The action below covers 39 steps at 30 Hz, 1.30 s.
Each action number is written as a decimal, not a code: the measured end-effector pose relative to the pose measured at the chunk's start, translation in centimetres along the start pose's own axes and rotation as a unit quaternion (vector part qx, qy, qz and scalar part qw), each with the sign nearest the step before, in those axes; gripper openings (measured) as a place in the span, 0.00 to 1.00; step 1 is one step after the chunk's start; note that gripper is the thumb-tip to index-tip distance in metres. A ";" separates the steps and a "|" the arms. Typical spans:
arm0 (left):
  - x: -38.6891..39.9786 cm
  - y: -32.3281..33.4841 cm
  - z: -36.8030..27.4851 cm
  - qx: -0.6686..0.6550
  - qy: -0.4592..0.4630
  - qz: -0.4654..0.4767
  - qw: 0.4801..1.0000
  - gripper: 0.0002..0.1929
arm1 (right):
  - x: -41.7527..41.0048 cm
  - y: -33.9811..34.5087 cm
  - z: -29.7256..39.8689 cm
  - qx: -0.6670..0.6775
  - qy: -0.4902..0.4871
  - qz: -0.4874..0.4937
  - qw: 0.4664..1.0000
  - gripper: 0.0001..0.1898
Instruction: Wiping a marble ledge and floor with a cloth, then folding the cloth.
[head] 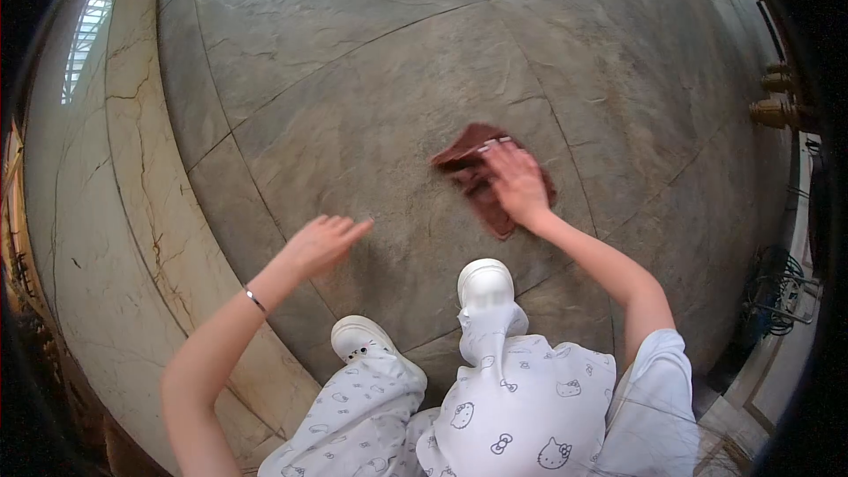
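Note:
My right hand [517, 182] lies on a crumpled reddish-brown cloth [490, 209], its fingers spread forward over it. The cloth rests on the grey stone-tile floor [397, 99], in front of my right shoe; whether my fingers grip it or only press on it is hard to tell, as the hand is slightly blurred. My left hand [331, 242] is held over the floor to the left, apart from the cloth, with bent fingers and nothing visible in it. A silver bracelet [254, 299] circles my left wrist.
White shoes [487, 285] and patterned white trousers [510, 404] show below. A beige marble border [142, 146] curves along the left. Gold-coloured furniture feet [772, 112] stand at the right edge, and a metal rack or frame with dark green coils [785, 298] is at the lower right.

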<state>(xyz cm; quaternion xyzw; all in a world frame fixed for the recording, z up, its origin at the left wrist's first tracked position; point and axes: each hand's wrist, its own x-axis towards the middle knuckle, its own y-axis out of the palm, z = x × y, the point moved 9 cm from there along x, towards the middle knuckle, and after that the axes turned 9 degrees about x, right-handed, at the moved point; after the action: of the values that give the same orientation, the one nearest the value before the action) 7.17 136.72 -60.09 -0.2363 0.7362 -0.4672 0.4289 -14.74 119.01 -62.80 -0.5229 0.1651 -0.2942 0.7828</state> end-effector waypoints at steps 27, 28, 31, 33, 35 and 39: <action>0.8 -5.6 3.1 0.155 -0.067 -0.124 0.978 0.34 | 1.0 13.7 29.2 0.201 -0.402 0.086 0.889 0.38; 0.0 -4.9 2.8 0.151 -0.062 -0.104 0.981 0.33 | -0.5 14.3 31.3 0.205 -0.442 0.156 0.859 0.33; -0.3 -5.1 2.3 0.193 -0.049 -0.082 0.977 0.34 | 0.9 14.7 30.4 0.228 -0.466 0.126 0.845 0.24; -2.1 -4.1 3.2 0.174 -0.050 -0.036 0.983 0.37 | 6.8 11.8 28.0 0.230 -0.373 0.107 0.892 0.19; -2.3 -5.4 4.7 0.197 -0.063 -0.038 0.978 0.37 | 12.5 8.2 20.8 0.232 -0.278 -0.062 0.930 0.20; -4.5 -7.1 9.4 0.197 -0.161 -0.046 0.966 0.36 | 17.7 1.0 5.0 0.093 -0.063 -0.157 0.981 0.25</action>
<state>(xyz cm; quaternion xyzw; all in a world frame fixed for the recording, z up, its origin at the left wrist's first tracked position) 17.14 132.31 -53.77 -0.2530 0.5394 -0.5780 0.5576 2.12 111.70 -60.86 -0.4843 0.0030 -0.3941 0.7811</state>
